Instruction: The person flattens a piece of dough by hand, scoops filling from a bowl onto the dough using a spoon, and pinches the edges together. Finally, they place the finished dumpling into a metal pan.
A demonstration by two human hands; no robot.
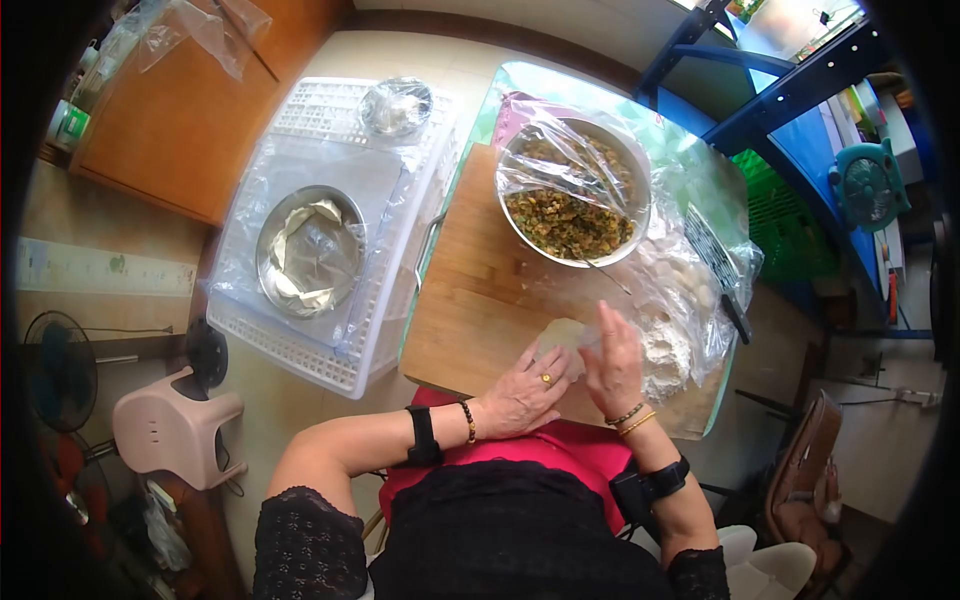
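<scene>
My left hand (pixel 530 392) lies fairly flat, grip apart, fingertips over a thin, pale dough piece (pixel 563 333) near the close edge of the smooth wooden board (pixel 478 290). My right hand (pixel 612 365) stands raised at the dough's 3 o'clock; whether its grip pinches anything, I cannot tell. Board grain shows toward 10 o'clock. A round metal bowl (pixel 641 165) of chopped filling, partly under crinkled clear plastic, sits at 12; powdery flour (pixel 662 350) at 3.
</scene>
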